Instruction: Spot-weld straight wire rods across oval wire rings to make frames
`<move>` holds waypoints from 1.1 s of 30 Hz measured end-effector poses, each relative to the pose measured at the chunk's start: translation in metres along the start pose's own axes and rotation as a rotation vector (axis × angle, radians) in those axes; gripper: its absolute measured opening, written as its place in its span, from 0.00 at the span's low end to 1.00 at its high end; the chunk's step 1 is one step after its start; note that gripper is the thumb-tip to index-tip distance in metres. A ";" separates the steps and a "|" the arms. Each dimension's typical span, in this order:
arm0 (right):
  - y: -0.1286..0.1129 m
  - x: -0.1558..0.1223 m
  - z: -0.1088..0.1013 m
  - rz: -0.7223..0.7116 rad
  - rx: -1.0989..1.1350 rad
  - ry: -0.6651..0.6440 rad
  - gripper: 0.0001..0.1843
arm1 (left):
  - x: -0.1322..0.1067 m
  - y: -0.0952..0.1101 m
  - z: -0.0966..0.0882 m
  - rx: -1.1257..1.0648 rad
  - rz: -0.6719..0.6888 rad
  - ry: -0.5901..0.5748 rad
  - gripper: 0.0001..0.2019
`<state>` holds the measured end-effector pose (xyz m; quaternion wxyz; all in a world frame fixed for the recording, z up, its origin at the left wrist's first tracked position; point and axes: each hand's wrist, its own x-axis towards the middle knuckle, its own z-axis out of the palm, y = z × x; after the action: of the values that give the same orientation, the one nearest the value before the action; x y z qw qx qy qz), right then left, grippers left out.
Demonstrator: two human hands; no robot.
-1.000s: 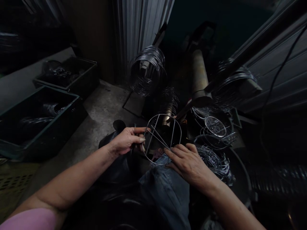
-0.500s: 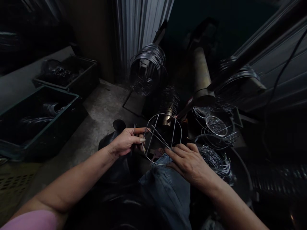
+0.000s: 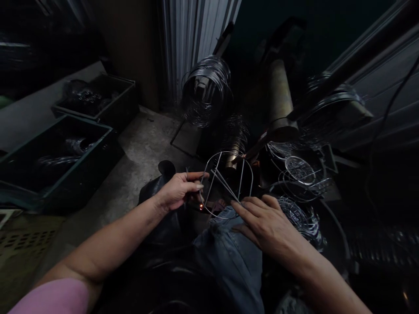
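While both bare forearms reach forward over the lap, two green-rimmed crates [image 3: 81,121] of dark wire pieces sit on the concrete floor at far left. A dark apron [image 3: 157,235] covers part of the lap. The left hand [image 3: 178,192] is nearly closed, its fingers curled around the left edge of a round wire frame [image 3: 229,152], with a thin wire stem apparently pinched in the same grip. The frame stands tilted above the knee of the jeans [image 3: 229,257], with straight wires crossing its hoop. A tiny orange spark or glint [image 3: 200,208] shows at its lower left, close to the left hand; its source is hidden. Beyond the frame, a wire coil [image 3: 206,91] hangs on a spindle. The right hand [image 3: 265,222] is open and spread, its fingertips [image 3: 235,205] on the crossing wires without a clear grip. Further right lie a tangled wire heap [image 3: 297,218] and stacked wire rings [image 3: 297,172]. Heat at that bright point could burn the bare left fingers, while loose wire ends could scratch either hand, and the light right-hand contact might let the frame twist.
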<state>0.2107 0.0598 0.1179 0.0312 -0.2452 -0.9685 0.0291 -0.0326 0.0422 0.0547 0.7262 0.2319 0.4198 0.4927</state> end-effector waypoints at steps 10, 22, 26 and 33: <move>-0.044 0.026 -0.005 0.004 -0.131 0.036 0.20 | -0.035 0.004 0.017 0.540 0.140 -0.237 0.12; -0.018 -0.031 0.061 0.914 1.194 0.517 0.13 | -0.014 -0.040 0.000 -0.033 -0.153 0.011 0.22; -0.011 -0.020 0.073 1.135 1.557 0.687 0.18 | -0.012 -0.044 0.011 0.118 -0.094 0.089 0.18; -0.001 0.006 0.074 1.044 1.534 0.649 0.12 | -0.014 -0.027 0.017 0.186 -0.042 0.118 0.18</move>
<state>0.1995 0.0584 0.0450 0.4297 -0.5518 -0.4015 0.5914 -0.0065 0.0198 0.0492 0.6856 0.2600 0.5106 0.4490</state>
